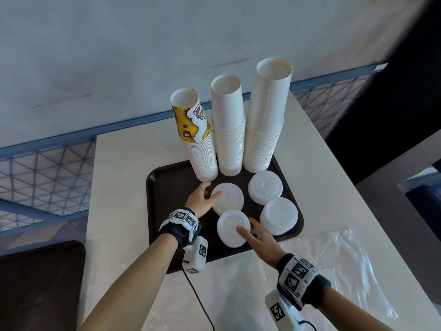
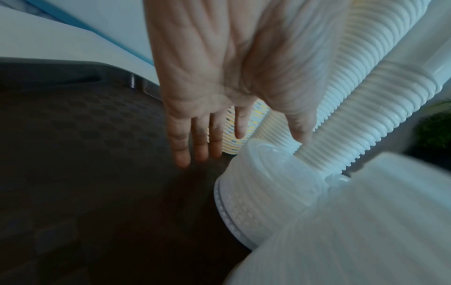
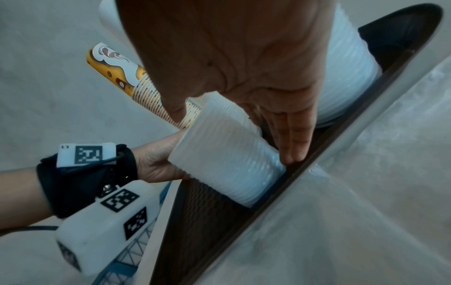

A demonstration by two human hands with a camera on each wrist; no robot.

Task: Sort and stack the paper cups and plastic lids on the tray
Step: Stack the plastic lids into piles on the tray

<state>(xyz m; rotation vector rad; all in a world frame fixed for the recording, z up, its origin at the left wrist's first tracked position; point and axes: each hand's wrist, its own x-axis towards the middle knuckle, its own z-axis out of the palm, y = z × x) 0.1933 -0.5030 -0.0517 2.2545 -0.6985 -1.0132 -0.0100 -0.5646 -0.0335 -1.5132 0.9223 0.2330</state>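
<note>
On tray (image 1: 167,187): printed cups (image 1: 191,125) (wording unreadable)

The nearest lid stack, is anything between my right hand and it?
Nothing visible: the right hand already rests on the nearest lid stack, thumb on top and fingers along its right side.

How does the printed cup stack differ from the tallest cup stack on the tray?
The printed cup stack is topped by a yellow cup with a coffee design; the tallest cup stack is plain white throughout. The printed stack is the shortest and narrowest of the three, the tallest one the widest. The printed stack stands at the left end of the row, the tallest at the right end. Both stand upside down at the far side of the tray.
</note>
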